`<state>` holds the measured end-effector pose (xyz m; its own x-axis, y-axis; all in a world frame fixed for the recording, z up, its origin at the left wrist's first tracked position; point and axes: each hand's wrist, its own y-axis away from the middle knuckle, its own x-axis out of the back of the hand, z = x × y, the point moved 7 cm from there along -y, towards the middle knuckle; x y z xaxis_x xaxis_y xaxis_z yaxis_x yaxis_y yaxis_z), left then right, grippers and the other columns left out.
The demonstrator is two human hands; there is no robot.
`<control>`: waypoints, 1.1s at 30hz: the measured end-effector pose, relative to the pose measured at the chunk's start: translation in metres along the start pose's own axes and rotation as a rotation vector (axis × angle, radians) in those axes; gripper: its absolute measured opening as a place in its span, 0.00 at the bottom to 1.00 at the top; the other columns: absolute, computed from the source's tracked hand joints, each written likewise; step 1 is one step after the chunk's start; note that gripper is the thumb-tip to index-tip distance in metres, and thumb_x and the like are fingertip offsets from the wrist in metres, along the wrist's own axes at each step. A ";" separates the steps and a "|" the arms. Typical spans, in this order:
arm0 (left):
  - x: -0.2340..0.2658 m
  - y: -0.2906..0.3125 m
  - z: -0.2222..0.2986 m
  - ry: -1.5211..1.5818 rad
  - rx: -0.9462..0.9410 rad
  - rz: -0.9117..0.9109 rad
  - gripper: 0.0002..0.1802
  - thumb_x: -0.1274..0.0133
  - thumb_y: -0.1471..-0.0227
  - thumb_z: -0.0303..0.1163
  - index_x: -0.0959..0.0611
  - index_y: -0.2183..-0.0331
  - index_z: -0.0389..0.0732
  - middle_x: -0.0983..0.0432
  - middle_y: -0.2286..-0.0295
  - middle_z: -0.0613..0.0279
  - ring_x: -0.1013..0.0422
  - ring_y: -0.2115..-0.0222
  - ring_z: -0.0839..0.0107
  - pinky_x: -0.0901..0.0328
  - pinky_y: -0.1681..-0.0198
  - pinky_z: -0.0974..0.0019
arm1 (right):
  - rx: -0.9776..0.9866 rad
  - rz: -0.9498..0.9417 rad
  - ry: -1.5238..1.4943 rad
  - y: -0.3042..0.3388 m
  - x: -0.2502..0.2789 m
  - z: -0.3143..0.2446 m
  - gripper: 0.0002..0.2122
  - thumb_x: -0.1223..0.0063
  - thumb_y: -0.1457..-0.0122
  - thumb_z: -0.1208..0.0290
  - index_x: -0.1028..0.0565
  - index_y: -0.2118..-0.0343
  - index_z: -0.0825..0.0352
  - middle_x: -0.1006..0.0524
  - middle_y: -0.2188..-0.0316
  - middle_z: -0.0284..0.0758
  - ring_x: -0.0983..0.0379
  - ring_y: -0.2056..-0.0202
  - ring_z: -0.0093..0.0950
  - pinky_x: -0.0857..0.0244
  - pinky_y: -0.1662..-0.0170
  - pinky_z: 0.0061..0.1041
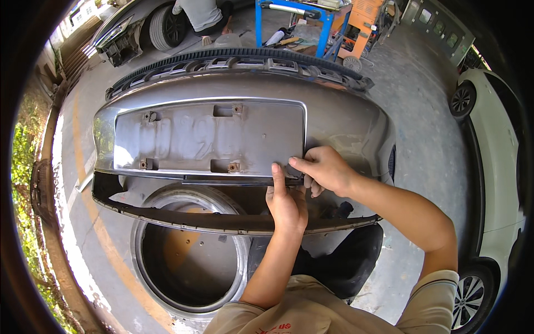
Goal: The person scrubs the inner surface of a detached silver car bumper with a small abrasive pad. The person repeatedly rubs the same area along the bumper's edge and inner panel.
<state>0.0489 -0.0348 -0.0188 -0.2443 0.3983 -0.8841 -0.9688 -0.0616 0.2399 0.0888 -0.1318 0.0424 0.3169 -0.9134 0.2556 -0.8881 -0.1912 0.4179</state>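
A large car bumper (245,136) lay face up in front of the person, glossy grey-brown, with a black slatted edge on its far side and a long opening near the person. Its broad rectangular recess (194,136) was dull and smudged, framed by a shiny border, with four brownish mounting points set by dark slots. Beyond it, a blue stand (258,26) bore a long pale roll (290,9). A hollow, wheel-like metal ring (241,267) sat partly under the bumper's near lip; inside showed an orange-brown patch and specks too small to identify. A translucent tub (227,40) stood farther off, its contents unclear. A thin dark strip (228,182) ran along the recess's lower edge toward the hands. The left hand (287,203) grasped the bumper at the recess's lower right corner, thumb on its face; the right hand (324,171) touched that corner, fingers curled, whether gripping anything I could not tell.
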 end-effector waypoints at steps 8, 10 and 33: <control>-0.005 0.001 0.001 0.052 -0.016 -0.014 0.16 0.50 0.37 0.45 0.25 0.61 0.41 0.25 0.67 0.65 0.29 0.67 0.71 0.32 0.58 0.61 | -0.026 0.005 0.083 0.001 -0.001 -0.004 0.19 0.42 0.40 0.56 0.28 0.74 0.70 0.28 0.84 0.34 0.32 0.87 0.20 0.33 0.84 0.21; -0.001 0.001 0.002 0.047 -0.030 0.017 0.16 0.49 0.38 0.45 0.25 0.62 0.41 0.25 0.67 0.65 0.29 0.66 0.71 0.32 0.58 0.60 | -0.032 0.016 0.103 0.001 -0.002 -0.006 0.19 0.41 0.41 0.56 0.28 0.74 0.70 0.28 0.84 0.34 0.32 0.87 0.21 0.33 0.83 0.22; -0.002 0.001 0.007 0.059 -0.003 0.026 0.14 0.48 0.38 0.40 0.25 0.61 0.39 0.25 0.64 0.63 0.29 0.63 0.70 0.32 0.55 0.58 | -0.130 -0.035 -0.031 0.004 -0.001 -0.004 0.18 0.44 0.39 0.56 0.28 0.70 0.69 0.27 0.81 0.34 0.31 0.83 0.21 0.28 0.76 0.26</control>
<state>0.0485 -0.0294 -0.0139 -0.2716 0.3423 -0.8995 -0.9621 -0.0739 0.2624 0.0862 -0.1298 0.0469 0.3349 -0.9180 0.2125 -0.8252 -0.1768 0.5364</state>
